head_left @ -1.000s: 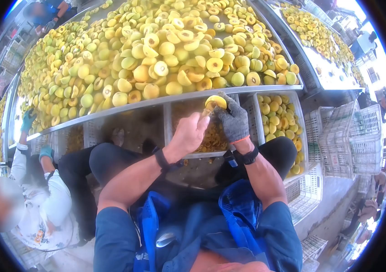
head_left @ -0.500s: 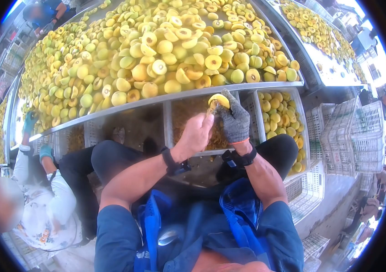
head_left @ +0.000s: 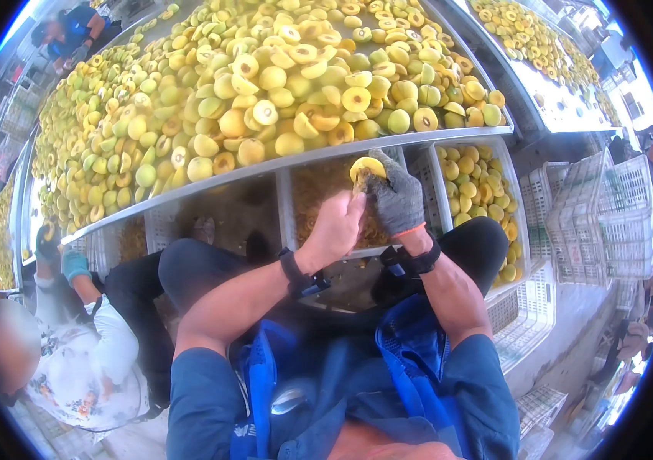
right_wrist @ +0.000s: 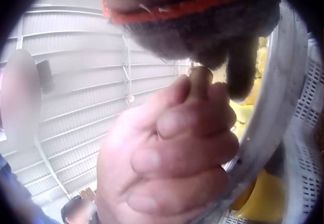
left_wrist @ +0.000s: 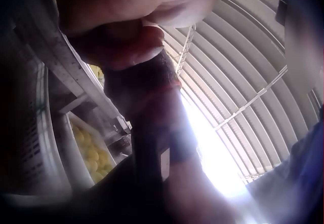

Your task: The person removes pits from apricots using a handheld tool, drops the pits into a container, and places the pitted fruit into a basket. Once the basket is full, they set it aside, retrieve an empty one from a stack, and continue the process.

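In the head view my bare left hand (head_left: 335, 222) meets my right hand (head_left: 401, 201), which wears a grey knit glove with an orange cuff. The gloved fingers hold a yellow peach half (head_left: 368, 165) just below the table's front edge. My left fist grips a small tool with a brownish handle (right_wrist: 200, 78), its end showing above the curled fingers in the right wrist view. The tool's far end is hidden at the peach half. In the left wrist view, my bare fingers (left_wrist: 136, 51) overlap the dark glove.
A metal-edged table (head_left: 288, 159) bears a heap of peach halves (head_left: 211, 100). Under it stand a crate of scraps (head_left: 286, 207) and a crate of peach halves (head_left: 480, 188). White crates (head_left: 602, 218) are stacked at right. Another person (head_left: 81, 360) sits at left.
Both hands stay together at the peach half, which has turned slightly; the left hand has shifted a little to the right. At left, the other person's raised hand has come lower.
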A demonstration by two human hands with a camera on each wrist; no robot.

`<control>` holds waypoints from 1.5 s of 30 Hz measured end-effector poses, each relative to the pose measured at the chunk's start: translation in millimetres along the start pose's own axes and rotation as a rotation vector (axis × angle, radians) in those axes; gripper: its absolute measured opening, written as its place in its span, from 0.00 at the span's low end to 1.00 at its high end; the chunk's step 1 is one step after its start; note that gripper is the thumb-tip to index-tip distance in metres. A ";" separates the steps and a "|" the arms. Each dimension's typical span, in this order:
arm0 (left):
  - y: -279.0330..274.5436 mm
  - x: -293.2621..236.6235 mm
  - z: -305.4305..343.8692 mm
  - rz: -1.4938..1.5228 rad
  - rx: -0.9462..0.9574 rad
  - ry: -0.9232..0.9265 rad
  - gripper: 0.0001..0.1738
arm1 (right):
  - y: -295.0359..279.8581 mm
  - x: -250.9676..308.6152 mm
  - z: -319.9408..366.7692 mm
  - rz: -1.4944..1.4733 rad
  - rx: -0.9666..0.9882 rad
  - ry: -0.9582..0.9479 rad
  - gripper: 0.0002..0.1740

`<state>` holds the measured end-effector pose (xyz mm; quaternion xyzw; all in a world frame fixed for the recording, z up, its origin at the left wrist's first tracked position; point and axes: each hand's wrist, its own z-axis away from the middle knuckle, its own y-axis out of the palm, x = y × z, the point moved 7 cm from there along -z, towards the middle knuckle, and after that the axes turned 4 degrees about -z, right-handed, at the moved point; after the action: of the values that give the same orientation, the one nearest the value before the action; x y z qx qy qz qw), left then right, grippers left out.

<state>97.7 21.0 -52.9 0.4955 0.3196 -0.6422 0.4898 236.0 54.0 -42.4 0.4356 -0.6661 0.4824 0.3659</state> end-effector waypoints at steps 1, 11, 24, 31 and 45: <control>-0.1 0.9 -0.1 -0.042 -0.002 0.004 0.20 | -0.6 -2.1 0.2 -0.031 0.021 0.022 0.23; 2.0 1.9 7.1 0.178 0.126 -0.205 0.19 | -9.0 -9.3 -8.2 -0.060 0.160 0.109 0.25; -0.2 -2.6 10.9 0.207 0.233 -0.307 0.20 | -13.1 4.7 -13.7 -0.065 0.235 0.011 0.16; 0.0 -1.1 10.7 0.216 0.273 -0.317 0.20 | -17.1 17.4 -3.3 -0.031 0.092 -0.112 0.21; -7.5 0.8 20.1 0.298 0.528 -0.381 0.22 | -13.0 11.2 -4.7 -0.291 0.360 0.024 0.25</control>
<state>84.0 5.1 -48.1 0.5175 -0.0301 -0.7048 0.4842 244.5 54.0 -26.7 0.5797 -0.4950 0.5405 0.3560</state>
